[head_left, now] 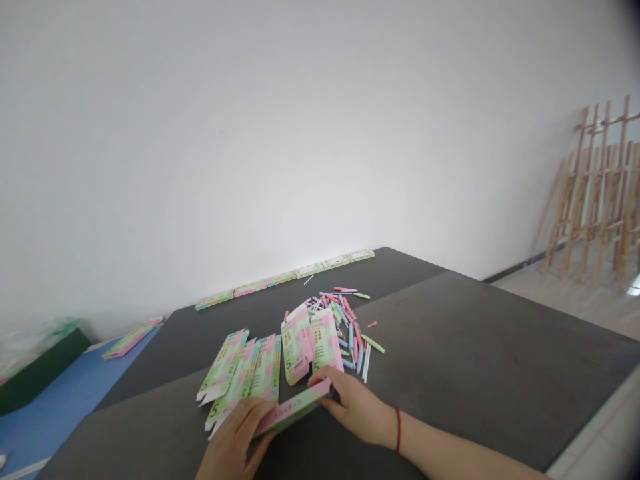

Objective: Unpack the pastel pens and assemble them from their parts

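Note:
Between my two hands, near the table's front edge, is a slim pink and green cardboard box (296, 408), turned on its narrow side. My left hand (239, 437) grips its left end, fingers over the top and thumb below. At the right end, my right hand (359, 408), with a red cord on the wrist, pinches the box between thumb and fingers. Just beyond lie several similar boxes (265, 373), some with end flaps open. Two more boxes (299, 343) rest partly against a heap of pastel pens (347, 327). Thin white sticks (367, 363) lie beside the heap.
Along the dark table's (450, 347) far edge, a row of boxes (283, 278) stands by the white wall. Left, a blue surface (55, 407) bears another box (133, 338) and a dark green container (45, 370). Wooden racks (595, 193) lean at the right.

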Action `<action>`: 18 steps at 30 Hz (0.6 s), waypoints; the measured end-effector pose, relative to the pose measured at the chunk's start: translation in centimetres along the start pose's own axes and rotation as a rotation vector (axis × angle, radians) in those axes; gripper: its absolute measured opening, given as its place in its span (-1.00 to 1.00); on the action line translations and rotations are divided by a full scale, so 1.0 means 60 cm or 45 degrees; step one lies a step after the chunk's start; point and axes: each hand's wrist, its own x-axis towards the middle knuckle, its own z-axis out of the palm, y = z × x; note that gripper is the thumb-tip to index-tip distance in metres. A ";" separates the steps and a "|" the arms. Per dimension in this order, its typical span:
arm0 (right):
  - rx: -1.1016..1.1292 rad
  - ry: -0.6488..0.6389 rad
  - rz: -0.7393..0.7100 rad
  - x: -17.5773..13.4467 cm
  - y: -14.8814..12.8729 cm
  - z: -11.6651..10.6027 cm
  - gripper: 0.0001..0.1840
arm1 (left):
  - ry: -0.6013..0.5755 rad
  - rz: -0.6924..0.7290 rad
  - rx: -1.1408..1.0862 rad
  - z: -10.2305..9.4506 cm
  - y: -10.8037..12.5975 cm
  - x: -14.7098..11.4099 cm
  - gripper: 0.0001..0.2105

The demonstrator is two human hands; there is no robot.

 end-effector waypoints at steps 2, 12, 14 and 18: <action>-0.073 -0.054 -0.030 -0.002 -0.003 0.000 -0.61 | -0.048 -0.003 0.009 0.002 0.004 0.001 -0.73; -0.479 -0.008 -0.001 0.009 0.012 -0.009 -0.87 | -0.441 -0.367 0.016 -0.033 0.038 0.020 -0.80; -0.476 -0.033 -0.077 0.007 0.010 -0.008 -0.89 | -0.586 -0.368 -0.041 -0.047 0.047 0.025 -0.81; -0.485 -0.011 -0.320 0.003 -0.008 -0.011 -0.93 | -0.662 -0.401 -0.141 -0.061 0.054 0.034 -0.39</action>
